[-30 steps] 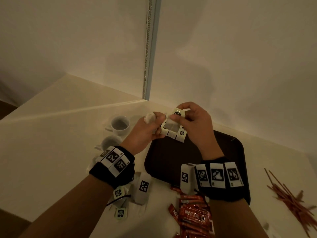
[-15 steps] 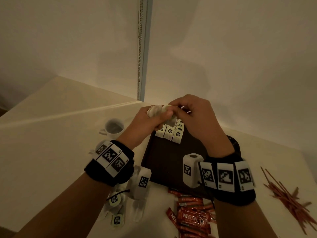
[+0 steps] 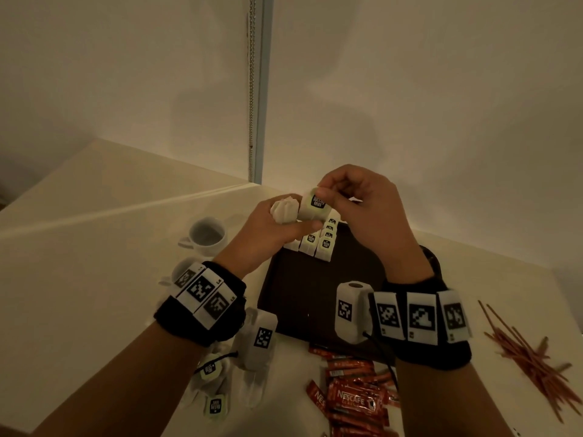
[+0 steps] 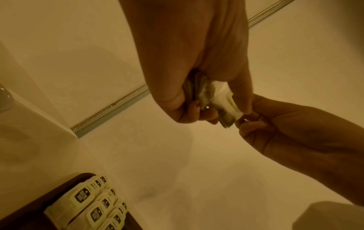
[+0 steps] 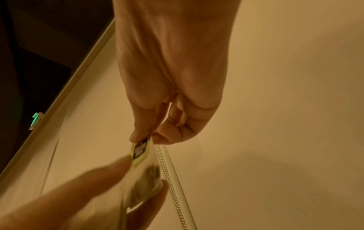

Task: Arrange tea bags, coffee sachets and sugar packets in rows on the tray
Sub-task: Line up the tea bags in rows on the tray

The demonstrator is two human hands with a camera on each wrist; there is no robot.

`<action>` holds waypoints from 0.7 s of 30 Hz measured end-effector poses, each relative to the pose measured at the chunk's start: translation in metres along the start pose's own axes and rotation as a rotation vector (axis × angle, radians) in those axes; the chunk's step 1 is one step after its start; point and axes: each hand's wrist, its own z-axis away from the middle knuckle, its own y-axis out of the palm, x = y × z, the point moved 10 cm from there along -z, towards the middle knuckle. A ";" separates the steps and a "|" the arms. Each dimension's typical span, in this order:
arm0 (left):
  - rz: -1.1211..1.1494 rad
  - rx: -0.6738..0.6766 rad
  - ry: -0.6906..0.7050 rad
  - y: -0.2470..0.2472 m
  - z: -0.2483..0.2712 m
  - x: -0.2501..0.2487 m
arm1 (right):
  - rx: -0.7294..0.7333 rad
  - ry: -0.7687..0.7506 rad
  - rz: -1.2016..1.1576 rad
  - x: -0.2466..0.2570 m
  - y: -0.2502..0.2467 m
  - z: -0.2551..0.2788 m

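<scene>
Tea bag [image 3: 316,201] pinched by right hand [image 3: 362,209].

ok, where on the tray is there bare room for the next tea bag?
The tray is bare across its middle, from the tea bag rows at the far left corner down to the near edge. It is crowded off the tray: coffee sachets below the near edge. The right hand pinches the next tea bag; the left hand holds more.

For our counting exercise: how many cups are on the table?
2. One cup stands left of the tray; the other sits nearer, partly hidden behind the left wristband. More may be hidden.
</scene>
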 end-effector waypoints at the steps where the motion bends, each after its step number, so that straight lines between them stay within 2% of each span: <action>1: -0.003 -0.017 -0.009 -0.001 0.001 0.003 | 0.000 0.014 -0.012 -0.004 0.000 -0.001; 8: 0.039 -0.174 -0.110 -0.021 0.005 0.038 | 0.013 0.080 -0.052 -0.028 0.010 -0.004; 11: 0.163 -0.304 -0.307 -0.047 0.014 0.072 | 0.041 0.163 -0.061 -0.059 0.022 -0.004; 13: 0.300 -0.364 -0.447 -0.062 0.021 0.093 | 0.146 0.276 -0.007 -0.092 0.044 0.002; 14: 0.363 -0.376 -0.474 -0.067 0.022 0.099 | 0.211 0.329 0.044 -0.111 0.058 0.006; 17: 0.455 -0.378 -0.454 -0.078 0.020 0.102 | 0.372 0.458 0.096 -0.162 0.097 0.023; 21: 0.462 -0.373 -0.469 -0.085 0.020 0.108 | 0.403 0.546 0.152 -0.213 0.126 0.026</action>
